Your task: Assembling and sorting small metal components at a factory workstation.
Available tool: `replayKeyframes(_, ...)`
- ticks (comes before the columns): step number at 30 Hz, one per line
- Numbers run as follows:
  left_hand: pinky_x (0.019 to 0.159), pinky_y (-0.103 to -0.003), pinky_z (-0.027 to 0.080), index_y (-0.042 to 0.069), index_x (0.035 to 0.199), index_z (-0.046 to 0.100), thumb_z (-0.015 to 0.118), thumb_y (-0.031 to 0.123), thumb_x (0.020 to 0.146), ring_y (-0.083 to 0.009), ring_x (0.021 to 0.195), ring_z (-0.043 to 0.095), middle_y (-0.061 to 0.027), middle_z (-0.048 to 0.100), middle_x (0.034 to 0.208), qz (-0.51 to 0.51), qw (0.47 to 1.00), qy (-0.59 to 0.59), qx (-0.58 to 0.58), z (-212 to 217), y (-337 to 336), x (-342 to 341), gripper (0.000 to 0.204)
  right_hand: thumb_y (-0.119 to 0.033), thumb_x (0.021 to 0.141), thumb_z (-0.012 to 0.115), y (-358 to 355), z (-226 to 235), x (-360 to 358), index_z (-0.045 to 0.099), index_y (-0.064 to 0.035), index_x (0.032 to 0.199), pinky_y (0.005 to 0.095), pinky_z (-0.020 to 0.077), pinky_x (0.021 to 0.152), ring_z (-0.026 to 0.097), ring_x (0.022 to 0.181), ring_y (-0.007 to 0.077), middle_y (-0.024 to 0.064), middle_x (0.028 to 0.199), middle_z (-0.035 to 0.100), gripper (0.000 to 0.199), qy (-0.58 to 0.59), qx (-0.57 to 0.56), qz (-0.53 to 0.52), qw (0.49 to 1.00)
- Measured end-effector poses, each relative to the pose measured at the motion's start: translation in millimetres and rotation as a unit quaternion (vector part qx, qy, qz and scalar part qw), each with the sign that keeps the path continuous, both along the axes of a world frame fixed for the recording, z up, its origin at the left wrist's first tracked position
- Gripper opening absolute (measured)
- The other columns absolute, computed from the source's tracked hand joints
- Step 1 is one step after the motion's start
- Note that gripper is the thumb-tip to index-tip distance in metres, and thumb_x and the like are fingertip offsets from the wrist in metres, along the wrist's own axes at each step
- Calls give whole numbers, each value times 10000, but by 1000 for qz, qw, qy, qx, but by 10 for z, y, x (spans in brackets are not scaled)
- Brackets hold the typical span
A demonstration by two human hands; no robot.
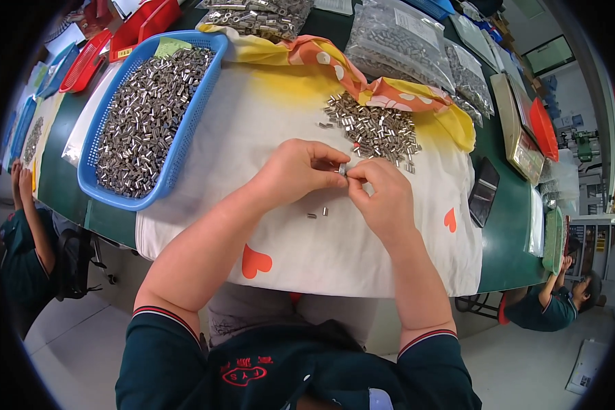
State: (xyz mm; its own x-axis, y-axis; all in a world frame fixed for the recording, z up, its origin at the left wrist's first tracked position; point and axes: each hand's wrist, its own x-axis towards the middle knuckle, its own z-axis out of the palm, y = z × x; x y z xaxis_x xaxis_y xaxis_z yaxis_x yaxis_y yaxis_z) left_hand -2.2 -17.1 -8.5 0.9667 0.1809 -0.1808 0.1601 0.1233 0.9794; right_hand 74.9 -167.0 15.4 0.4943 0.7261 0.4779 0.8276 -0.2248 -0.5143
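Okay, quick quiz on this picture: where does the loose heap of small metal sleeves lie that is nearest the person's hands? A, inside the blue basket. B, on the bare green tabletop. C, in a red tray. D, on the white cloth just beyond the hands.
D: the loose heap of small metal sleeves lies on the white cloth, just beyond the left hand and the right hand; the blue basket holds a separate load at the left.

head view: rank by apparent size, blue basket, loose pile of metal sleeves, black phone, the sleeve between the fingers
1. blue basket
2. loose pile of metal sleeves
3. black phone
4. sleeve pinched between left hand and right hand
Fisheye rim squeezes the phone, but the order holds.
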Motion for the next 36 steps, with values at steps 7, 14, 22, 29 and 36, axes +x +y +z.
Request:
replayKeyframes(7,693,-239,466,-17,987,608,700,74,691,-107,762,575,-75,634,854,-20,999,3,41,81,37,-28,323,4,672,616,-39,65,22,573,-12,740,260,430,567,539,633,148,44,710,579,83,182,-26,9,983)
replayKeyframes(14,697,-239,466,-11,990,609,710,69,676,-100,762,572,-73,635,868,-54,997,27,45,117,55,-41,339,-34,718,627,-66,41,125,610,-12,818,216,416,570,503,620,83,18,719,591,104,348,-85,8,934)
replayKeyframes(22,700,-226,459,-11,984,608,711,61,675,-87,753,562,-55,629,846,-67,997,15,32,113,33,-19,334,-51,678,643,39,-125,349,635,-83,822,278,410,639,514,717,171,31,774,534,147,32,-24,-74,996)
replayKeyframes(29,704,-217,474,-41,1012,573,651,-36,710,-84,768,566,-46,609,866,-76,997,0,34,120,27,-14,311,-73,662,630,81,-251,271,616,-87,758,352,370,693,484,801,210,27,785,501,99,-119,-91,-83,985)
replayKeyframes(36,682,-255,466,59,927,632,722,171,651,-132,698,584,-58,621,744,-201,959,-68,188,311,-127,-98,311,-57,753,567,35,-138,292,572,-35,816,325,423,658,539,715,226,80,777,573,67,59,8,-80,995)
